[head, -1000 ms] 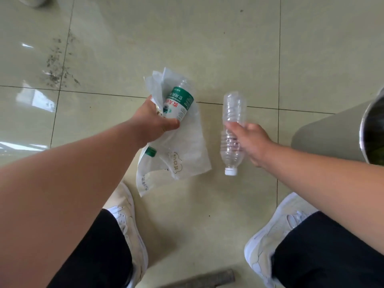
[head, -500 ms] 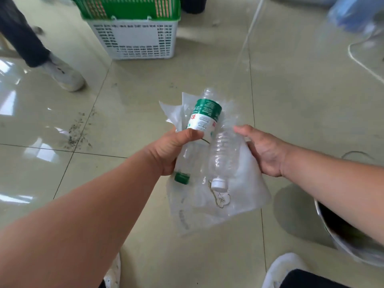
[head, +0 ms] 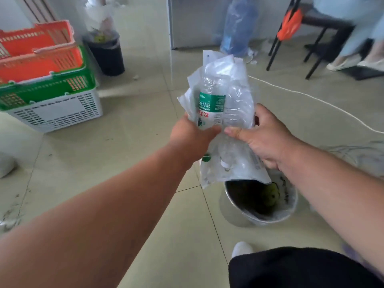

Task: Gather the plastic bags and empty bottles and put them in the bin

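- Our left hand [head: 193, 136] grips the green-labelled bottle [head: 211, 107], cap down, together with the plastic bags [head: 232, 163].
- Our right hand [head: 268, 140] clasps the clear bottle [head: 236, 109] against them.
- The bundle hangs above the bin [head: 288, 213], whose mouth is partly covered by the bags.
- Stacked baskets [head: 47, 88] stand well apart on the left.

Two capped-down bottles [head: 212, 107] bundled in clear bags [head: 239, 163].

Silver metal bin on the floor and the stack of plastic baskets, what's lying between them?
In the head view, only bare tiled floor separates the silver metal bin from the stacked plastic baskets; the left forearm crosses above it.
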